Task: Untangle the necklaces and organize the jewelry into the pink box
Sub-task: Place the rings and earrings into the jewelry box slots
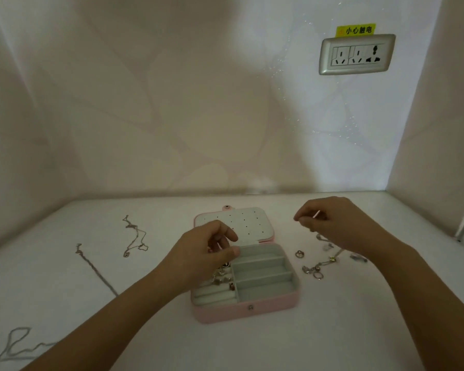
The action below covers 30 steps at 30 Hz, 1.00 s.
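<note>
A pink, rounded-rectangle jewellery box (245,313) lies open on the white table (332,330), just below the middle of the frame. Its lid (249,219) is folded back flat and shows a white panel dotted with small holes. The grey-lined base has long empty compartments on its right side and pale ring rolls on its left.

The left hand (209,254) hovers over the left half of the box with its fingers curled and the thumb close to the forefinger. I cannot tell whether its grip is clamped on anything. Just beneath it, several small metal pieces (223,277) sit among the ring rolls.

The right hand (332,223) is raised to the right of the lid. Its grip is pinched together on a thin pale strand (316,214) between thumb and fingertips. Below it, right of the box, lies a loose heap of small silver jewellery (319,266), with a single ring (299,254) beside it nearer the box.

Three necklaces lie on the table well left of the box. A fine kinked chain (135,236) is at middle left. A straighter thin chain (94,269) runs diagonally below it. A looped silver chain (16,344) is in the lower left corner, partly hidden by the left forearm.

On the wall at upper right is a silver-framed power socket (356,54) with a yellow label (355,30) above it.
</note>
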{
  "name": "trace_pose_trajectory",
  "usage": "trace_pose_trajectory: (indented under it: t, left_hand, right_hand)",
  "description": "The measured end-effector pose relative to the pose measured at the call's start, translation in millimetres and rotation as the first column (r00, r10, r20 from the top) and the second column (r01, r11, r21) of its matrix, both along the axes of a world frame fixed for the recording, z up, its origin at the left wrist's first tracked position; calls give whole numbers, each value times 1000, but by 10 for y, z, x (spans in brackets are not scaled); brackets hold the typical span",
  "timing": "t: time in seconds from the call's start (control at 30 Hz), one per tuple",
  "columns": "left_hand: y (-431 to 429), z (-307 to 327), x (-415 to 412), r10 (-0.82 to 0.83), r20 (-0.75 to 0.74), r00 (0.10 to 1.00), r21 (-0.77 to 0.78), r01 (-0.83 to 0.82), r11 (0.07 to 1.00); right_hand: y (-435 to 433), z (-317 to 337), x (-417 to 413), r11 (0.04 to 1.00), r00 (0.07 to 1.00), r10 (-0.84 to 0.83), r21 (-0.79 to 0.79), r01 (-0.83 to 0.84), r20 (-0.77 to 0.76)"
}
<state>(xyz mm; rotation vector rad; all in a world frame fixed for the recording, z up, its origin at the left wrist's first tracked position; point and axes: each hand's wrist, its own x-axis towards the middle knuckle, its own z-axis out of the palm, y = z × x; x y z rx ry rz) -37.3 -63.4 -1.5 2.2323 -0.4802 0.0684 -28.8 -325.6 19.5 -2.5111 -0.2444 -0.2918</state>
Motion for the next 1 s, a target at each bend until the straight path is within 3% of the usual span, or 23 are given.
trace_pose_trajectory:
  t: [0.13, 0.3, 0.4, 0.5, 0.73, 0.87, 1.0]
  left_hand:
    - [-225, 166, 141, -170, 33, 985, 263, 155, 952]
    - [-581, 270, 465, -295, 16, 955, 457, 255, 852]
    - [-799, 294, 571, -370, -14, 929, 537, 319, 781]
    - [-1009, 266, 627, -427, -34, 904, 604, 359, 712]
    - [-1148, 158, 764, -403, -180, 897, 728, 397, 559]
    - [-1136, 151, 773, -396, -180, 901, 716, 396, 575]
    - [-1089, 184, 698, -378, -199, 904, 624, 414, 663]
  right_hand:
    - [-362, -66, 86, 971, 981, -179, -172, 164, -72]
    - [-537, -86, 93, 917, 939, -280, -345, 201, -197]
    - [-548, -54, 81, 936, 921, -263, -309, 171, -288]
    - [-483, -10, 47, 973, 921, -138, -224, 58, -364]
    - [-240, -63, 32, 986, 882, 80, -90, -137, -465]
    - [-228, -122, 71, 987, 883, 70, -99, -130, -463]
    - [-271, -96, 51, 996, 908, 55, -43, -80, -416]
